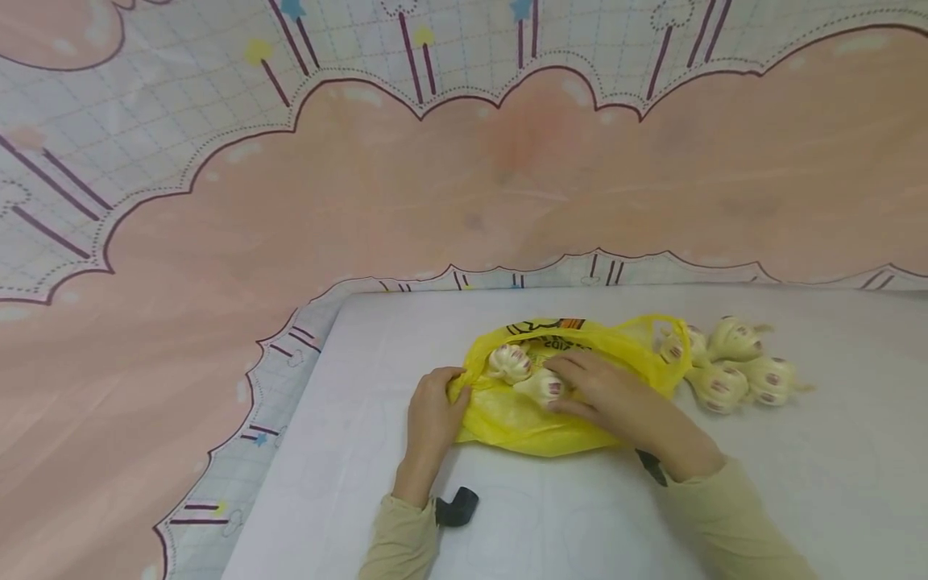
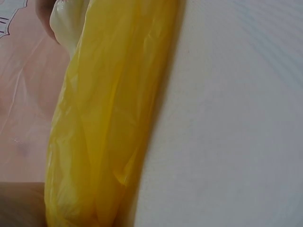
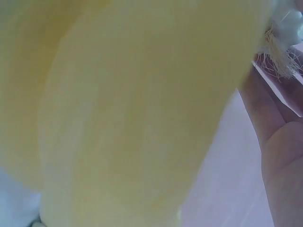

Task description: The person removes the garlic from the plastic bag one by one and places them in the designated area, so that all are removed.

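A yellow plastic bag (image 1: 536,435) lies on the white table with its mouth spread open. My left hand (image 1: 432,415) pinches the bag's left rim between thumb and fingers. Over the mouth, my right hand (image 1: 616,399) holds a garlic bulb (image 1: 542,388) by its fingertips. Beside it, another garlic bulb (image 1: 511,362) sits inside the opening. The right wrist view shows the dry roots of a garlic bulb (image 3: 279,54) against the right hand's fingers (image 3: 262,111). In the left wrist view, the bag (image 2: 109,104) partly covers a pale garlic bulb (image 2: 66,23).
Several garlic bulbs (image 1: 718,387) lie clustered on the table right of the bag, one partly behind the bag's handle loop (image 1: 677,342). A patterned pink cloth (image 1: 435,193) hangs behind the table (image 1: 326,483). A black wrist mount (image 1: 458,507) sticks out by the left sleeve.
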Demonstrator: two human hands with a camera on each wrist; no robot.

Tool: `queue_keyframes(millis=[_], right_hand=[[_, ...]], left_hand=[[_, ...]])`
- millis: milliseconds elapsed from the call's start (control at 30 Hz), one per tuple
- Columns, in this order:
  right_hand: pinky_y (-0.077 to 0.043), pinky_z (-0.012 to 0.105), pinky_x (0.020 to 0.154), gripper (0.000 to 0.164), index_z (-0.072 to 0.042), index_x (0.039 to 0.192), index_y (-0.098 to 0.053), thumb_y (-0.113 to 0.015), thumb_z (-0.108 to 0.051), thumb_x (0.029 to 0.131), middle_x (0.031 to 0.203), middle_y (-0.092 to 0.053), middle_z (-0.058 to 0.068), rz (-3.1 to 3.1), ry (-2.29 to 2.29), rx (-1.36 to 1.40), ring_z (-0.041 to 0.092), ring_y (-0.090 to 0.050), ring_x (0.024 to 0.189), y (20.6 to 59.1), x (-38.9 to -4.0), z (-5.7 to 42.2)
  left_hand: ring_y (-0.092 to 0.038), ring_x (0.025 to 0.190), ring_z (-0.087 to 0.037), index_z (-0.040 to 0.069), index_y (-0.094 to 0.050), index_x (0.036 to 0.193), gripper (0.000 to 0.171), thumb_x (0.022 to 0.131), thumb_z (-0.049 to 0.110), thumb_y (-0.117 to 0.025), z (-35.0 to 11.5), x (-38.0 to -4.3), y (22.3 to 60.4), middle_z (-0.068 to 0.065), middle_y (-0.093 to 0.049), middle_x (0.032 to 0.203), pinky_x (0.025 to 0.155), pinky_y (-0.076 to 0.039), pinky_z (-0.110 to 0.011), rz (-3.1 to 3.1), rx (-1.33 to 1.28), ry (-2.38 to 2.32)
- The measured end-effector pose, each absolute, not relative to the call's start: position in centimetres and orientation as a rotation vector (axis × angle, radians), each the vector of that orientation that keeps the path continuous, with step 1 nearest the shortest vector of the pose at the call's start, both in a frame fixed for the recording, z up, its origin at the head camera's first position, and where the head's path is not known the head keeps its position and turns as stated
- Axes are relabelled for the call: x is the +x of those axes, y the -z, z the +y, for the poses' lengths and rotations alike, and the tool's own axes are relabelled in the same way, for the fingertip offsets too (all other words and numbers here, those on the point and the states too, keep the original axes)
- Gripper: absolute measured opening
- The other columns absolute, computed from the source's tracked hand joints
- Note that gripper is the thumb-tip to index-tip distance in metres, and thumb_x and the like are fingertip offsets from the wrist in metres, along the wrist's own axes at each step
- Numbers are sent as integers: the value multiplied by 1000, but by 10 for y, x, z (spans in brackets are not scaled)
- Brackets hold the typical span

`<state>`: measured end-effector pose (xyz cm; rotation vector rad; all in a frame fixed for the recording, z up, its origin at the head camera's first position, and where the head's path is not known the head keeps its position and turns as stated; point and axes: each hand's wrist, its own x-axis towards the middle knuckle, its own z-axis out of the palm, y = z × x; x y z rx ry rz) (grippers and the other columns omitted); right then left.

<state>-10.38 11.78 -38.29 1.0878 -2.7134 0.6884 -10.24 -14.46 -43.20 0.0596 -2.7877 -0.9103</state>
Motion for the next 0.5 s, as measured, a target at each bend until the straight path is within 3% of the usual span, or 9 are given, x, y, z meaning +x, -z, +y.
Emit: queue_keyframes(millis=[500], right_hand=[[-55,45,93,51,-2,131,-59,-71,-31,92,127,-62,12,-2706,-714,1015,27,-62,111,371,-110,148]], left_hand=[[-62,112,-31,4,-70,116,28,91,14,-72,-145,-103,431,-12,-69,117,98,-51,-45,-2788,60,913]])
